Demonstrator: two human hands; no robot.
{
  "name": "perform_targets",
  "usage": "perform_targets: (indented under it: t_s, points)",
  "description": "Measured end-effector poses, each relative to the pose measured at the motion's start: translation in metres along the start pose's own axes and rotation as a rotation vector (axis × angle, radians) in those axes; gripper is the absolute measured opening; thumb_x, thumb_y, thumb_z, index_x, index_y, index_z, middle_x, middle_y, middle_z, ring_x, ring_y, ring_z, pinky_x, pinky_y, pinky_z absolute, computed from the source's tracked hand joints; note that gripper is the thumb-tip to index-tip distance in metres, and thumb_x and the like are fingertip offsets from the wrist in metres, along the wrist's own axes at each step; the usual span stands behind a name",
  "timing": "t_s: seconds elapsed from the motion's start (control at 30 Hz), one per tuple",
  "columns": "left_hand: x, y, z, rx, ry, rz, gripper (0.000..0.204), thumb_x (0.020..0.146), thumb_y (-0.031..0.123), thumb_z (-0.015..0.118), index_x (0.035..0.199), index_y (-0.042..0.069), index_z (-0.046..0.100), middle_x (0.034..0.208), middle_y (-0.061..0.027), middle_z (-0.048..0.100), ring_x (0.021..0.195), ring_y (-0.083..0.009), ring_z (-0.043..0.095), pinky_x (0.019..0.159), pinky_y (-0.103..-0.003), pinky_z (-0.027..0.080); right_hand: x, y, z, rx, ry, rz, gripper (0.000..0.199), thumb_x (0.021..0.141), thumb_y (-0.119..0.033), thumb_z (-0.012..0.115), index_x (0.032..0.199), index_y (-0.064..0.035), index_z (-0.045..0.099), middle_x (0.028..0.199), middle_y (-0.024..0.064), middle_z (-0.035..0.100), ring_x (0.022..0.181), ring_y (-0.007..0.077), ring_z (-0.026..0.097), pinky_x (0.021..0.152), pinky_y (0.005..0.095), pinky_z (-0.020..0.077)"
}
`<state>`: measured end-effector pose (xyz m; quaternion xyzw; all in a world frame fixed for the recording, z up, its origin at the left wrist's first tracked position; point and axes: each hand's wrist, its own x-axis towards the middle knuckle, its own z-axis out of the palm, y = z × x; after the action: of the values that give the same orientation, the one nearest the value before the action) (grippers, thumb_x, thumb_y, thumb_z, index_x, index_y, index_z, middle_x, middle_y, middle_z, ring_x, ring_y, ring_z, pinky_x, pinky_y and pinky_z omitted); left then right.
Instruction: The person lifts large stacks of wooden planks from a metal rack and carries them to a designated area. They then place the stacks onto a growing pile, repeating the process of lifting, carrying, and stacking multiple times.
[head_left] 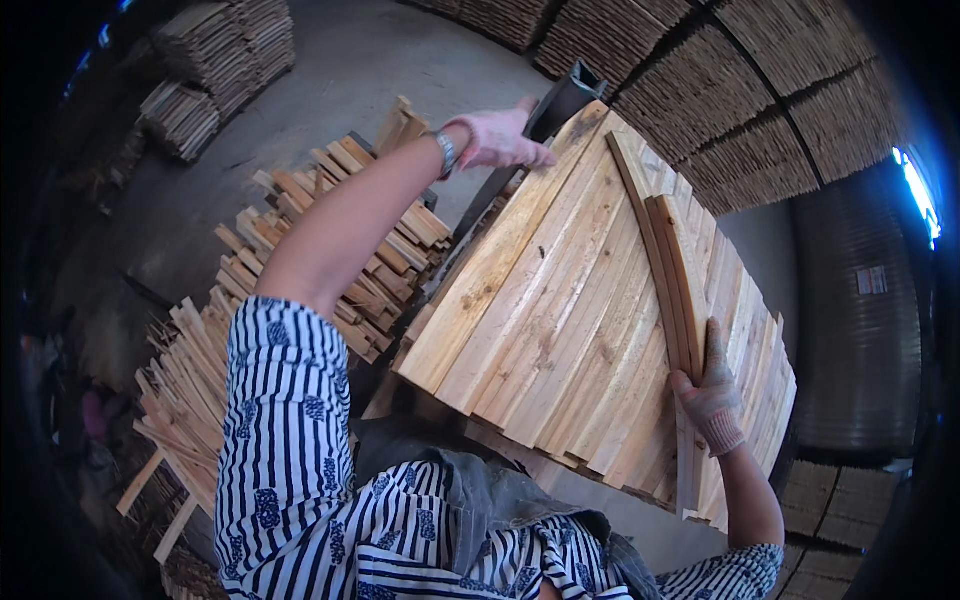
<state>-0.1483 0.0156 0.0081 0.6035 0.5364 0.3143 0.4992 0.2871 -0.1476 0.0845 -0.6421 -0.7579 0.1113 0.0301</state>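
Here the right hand (712, 395) clamps 2 slats (672, 270) by their near ends, long axis running away; the left hand (497, 138) rests flat, fingers together, on the stack's (540, 320) far left corner.

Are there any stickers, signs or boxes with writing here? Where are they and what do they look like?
Label: a small pale rectangle with reddish marks, stuck on the dark ribbed wall at the far right, beyond the slats that the right hand touches.
No packages, signs or screens show; only stacks of bare wooden slats.
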Motion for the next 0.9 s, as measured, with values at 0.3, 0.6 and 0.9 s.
perform_targets:
  t_s: [0.3, 0.6, 0.9]
  points:
    - [-0.186, -0.168, 0.059, -0.836, 0.559, 0.166, 0.067, 0.095, 0.032, 0.064, 0.143, -0.004, 0.035, 0.138, -0.0200, 0.050, 0.124, -0.0331, 0.053, 0.104, -0.041, 0.046, 0.012, 0.000, 0.000, -0.042, -0.004, -0.027, 0.096, 0.081, -0.017, 0.072, 0.158, -0.0084, 0.015, 0.140, 0.0273, 0.051, 0.125, 0.0386, 0.055, 0.107, 0.0391, 0.0443]
    - [-0.529, -0.415, 0.330, -1.444, 1.446, -0.833, 0.036, 0.103, 0.033, 0.043, 0.123, 0.006, 0.056, 0.120, -0.0148, 0.057, 0.108, -0.0318, 0.051, 0.095, -0.045, 0.041, 0.001, 0.015, 0.010, 0.186, -0.016, -0.103, 0.092, 0.079, -0.002, 0.063, 0.159, -0.0108, 0.017, 0.144, 0.0243, 0.048, 0.129, 0.0325, 0.053, 0.106, 0.0362, 0.0433]
    - [-0.479, -0.408, 0.289, -0.959, 1.142, -1.024, 0.071, 0.088, 0.042, 0.068, 0.142, 0.000, 0.049, 0.142, -0.0192, 0.053, 0.131, -0.0296, 0.049, 0.106, -0.041, 0.040, 0.019, 0.037, 0.012, -0.505, 0.234, -0.281, 0.092, 0.079, -0.004, 0.064, 0.159, -0.0119, 0.020, 0.158, 0.0202, 0.030, 0.145, 0.0325, 0.029, 0.117, 0.0402, 0.0276]
